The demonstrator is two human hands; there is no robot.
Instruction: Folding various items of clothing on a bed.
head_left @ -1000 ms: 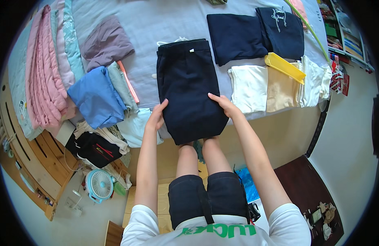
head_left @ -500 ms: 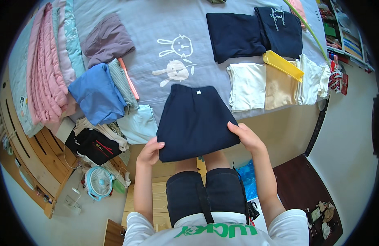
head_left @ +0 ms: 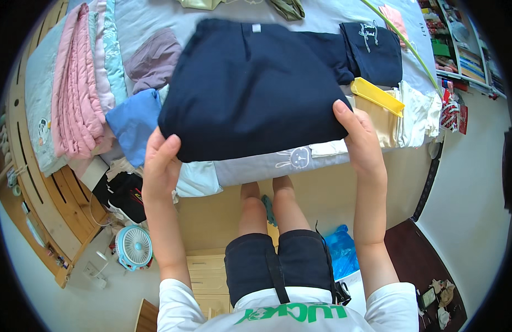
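A pair of folded navy trousers point(head_left: 256, 94) hangs in the air in front of me, a small white tag at its far waist edge. My left hand point(head_left: 160, 166) pinches the near left corner, thumb on top. At the near right corner, my right hand point(head_left: 362, 135) grips the cloth the same way. The trousers are lifted above the bed and hide much of its middle. Behind them, partly covered, lie folded navy clothes point(head_left: 375, 58). A folded blue garment point(head_left: 135, 124) is close beyond my left hand; folded white and tan clothes lie near my right.
A yellow tray-like piece point(head_left: 377, 97) rests on the light clothes at right. Pink quilted bedding point(head_left: 76, 88) and a mauve bundle point(head_left: 152, 60) are at left. Below the bed's left edge stands a blue fan point(head_left: 134, 247). A blue plastic bag point(head_left: 341, 252) sits by my legs.
Both hands have raised the navy trousers up and away from the bed edge, closer to the camera. The trousers now cover the rabbit prints and part of the navy pile.
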